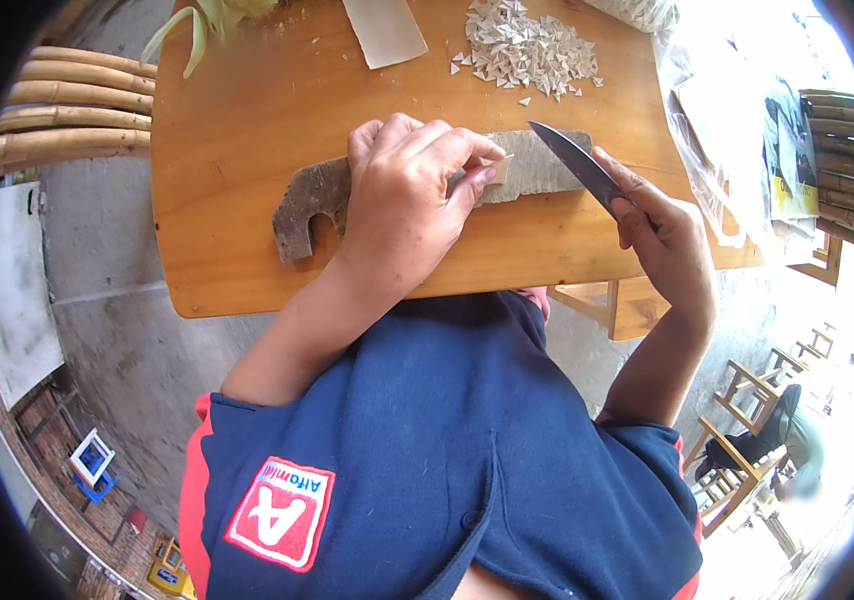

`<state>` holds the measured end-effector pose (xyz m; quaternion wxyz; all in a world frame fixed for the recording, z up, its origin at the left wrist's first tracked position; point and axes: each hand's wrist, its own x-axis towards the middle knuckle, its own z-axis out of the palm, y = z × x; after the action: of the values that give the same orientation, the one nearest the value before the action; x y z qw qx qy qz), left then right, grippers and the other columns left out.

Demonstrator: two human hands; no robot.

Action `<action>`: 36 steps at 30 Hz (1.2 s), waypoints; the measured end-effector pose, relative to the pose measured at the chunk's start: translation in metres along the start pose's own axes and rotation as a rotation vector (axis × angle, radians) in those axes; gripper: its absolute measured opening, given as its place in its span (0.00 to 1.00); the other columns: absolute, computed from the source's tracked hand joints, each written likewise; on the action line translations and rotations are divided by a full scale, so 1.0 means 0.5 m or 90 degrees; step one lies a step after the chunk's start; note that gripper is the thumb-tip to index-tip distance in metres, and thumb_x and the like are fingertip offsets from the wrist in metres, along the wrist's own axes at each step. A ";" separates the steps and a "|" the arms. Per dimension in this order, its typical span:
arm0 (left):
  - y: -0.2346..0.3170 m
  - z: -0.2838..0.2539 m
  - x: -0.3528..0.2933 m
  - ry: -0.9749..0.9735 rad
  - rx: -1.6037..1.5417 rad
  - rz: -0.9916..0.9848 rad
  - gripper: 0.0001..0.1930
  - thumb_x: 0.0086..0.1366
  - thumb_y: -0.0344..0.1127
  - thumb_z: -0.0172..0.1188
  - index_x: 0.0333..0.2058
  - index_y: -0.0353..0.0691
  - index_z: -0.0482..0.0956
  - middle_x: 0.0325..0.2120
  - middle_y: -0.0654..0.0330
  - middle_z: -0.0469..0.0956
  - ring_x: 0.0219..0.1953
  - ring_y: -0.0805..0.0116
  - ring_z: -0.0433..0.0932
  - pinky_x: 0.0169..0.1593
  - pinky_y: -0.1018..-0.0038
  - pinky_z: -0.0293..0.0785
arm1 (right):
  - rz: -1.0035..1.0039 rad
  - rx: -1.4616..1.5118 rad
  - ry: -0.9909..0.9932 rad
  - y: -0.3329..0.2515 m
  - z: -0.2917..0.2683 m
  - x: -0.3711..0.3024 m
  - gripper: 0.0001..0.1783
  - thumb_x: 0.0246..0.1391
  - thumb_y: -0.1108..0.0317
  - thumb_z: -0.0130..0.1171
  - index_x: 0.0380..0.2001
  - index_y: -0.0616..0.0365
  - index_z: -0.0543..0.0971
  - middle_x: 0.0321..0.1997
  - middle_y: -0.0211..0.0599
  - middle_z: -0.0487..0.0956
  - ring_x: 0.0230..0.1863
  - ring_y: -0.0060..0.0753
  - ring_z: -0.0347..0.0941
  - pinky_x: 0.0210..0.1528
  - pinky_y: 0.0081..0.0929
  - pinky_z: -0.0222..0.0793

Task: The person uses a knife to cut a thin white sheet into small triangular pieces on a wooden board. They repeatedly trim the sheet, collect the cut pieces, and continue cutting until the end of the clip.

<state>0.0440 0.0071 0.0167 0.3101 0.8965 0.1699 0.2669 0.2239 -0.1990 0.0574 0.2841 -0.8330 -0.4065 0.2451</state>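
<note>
A worn grey wooden board (537,165) with a hooked notch at its left end lies along the near part of the wooden table. Over its middle, my left hand (407,185) pinches a small pale strip (500,168) between thumb and fingertips, the strip's free end toward the right. My right hand (662,225) grips a dark-bladed knife (587,170) by its handle, the tip pointing up and left above the board's right end. The blade is apart from the strip. A heap of small pale triangular pieces (532,50) lies on the table beyond the board.
The wooden table (237,200) has a pale flat sheet (385,32) and light green leafy strips (212,25) at its far side. Clear plastic bags (692,130) hang along the right edge. Bamboo rails (77,105) stand at left. Farther right, a person (792,435) bends among wooden frames.
</note>
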 end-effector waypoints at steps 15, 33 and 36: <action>0.002 -0.033 -0.049 -0.003 0.081 0.085 0.16 0.57 0.32 0.72 0.46 0.48 0.88 0.42 0.61 0.79 0.45 0.60 0.75 0.50 0.62 0.71 | -0.116 -0.063 0.073 -0.071 0.089 -0.047 0.38 0.56 0.84 0.56 0.69 0.40 0.74 0.33 0.51 0.83 0.30 0.47 0.81 0.38 0.40 0.78; -0.004 -0.005 -0.076 0.010 0.118 0.099 0.17 0.55 0.32 0.73 0.45 0.47 0.86 0.45 0.60 0.76 0.44 0.60 0.73 0.50 0.62 0.70 | -0.108 -0.227 0.041 -0.099 0.118 -0.043 0.40 0.54 0.87 0.57 0.69 0.39 0.75 0.30 0.46 0.81 0.27 0.38 0.79 0.35 0.38 0.76; -0.005 -0.003 -0.077 0.015 0.127 0.100 0.17 0.55 0.33 0.73 0.45 0.47 0.86 0.45 0.61 0.76 0.44 0.60 0.73 0.50 0.62 0.70 | -0.138 -0.262 0.052 -0.100 0.121 -0.043 0.43 0.52 0.85 0.58 0.70 0.37 0.73 0.26 0.41 0.77 0.24 0.38 0.76 0.32 0.38 0.75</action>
<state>0.0121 -0.0082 0.0016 0.1957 0.9303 0.1282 0.2824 0.1464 -0.1746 0.0516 0.1487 -0.8341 -0.5233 0.0912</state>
